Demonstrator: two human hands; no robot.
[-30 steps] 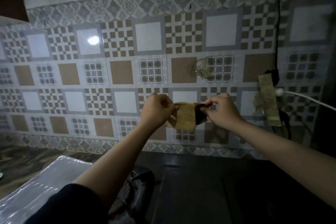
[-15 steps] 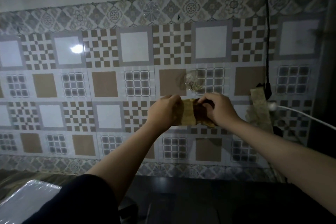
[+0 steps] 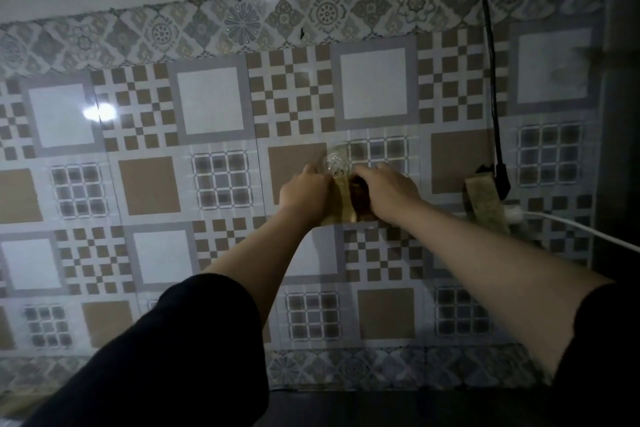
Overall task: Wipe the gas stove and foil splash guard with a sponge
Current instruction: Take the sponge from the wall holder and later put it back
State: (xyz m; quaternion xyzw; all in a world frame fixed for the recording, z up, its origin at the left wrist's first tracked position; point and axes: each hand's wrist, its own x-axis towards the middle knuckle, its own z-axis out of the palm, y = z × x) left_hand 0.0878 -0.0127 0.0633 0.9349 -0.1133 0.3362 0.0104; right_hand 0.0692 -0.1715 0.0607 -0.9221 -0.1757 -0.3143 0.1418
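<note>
reaching up against the tiled wall (image 3: 214,104), both hands meet on the sponge (image 3: 344,199) — a yellowish piece with a dark brown face, held between them at the middle of the view. the left hand (image 3: 304,192) is closed around its left edge, the right hand (image 3: 391,196) curled over its right side, fingers hidden behind it. just above the sponge a clear hook (image 3: 337,161) sits on the wall. to the right, well apart, a second sponge strip (image 3: 483,199) hangs beside a black cable (image 3: 490,55) — a white cord (image 3: 571,227) runs off rightward. dark sleeves cover both upper arms.
</note>
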